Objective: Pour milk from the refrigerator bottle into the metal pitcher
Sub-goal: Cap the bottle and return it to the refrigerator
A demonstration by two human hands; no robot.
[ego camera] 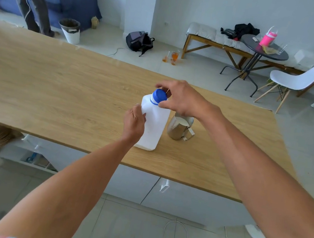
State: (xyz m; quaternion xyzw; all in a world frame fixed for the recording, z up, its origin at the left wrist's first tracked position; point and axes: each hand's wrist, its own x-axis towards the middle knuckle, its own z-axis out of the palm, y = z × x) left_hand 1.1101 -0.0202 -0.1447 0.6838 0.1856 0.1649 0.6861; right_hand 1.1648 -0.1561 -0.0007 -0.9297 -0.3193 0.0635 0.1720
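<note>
The white milk bottle (pixel 154 126) stands upright on the wooden table (pixel 55 93), just left of the metal pitcher (pixel 180 128), which holds milk. The left hand (pixel 133 123) grips the bottle's side; the right hand (pixel 180 99) pinches the blue cap (pixel 159 95) between thumb and fingers. No readable label shows. A white chair (pixel 297 77) stands beyond.

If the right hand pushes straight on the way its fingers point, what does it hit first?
The blue cap, which the right hand already pinches atop the milk bottle; beyond looks like bare table, though depth is unclear.
</note>
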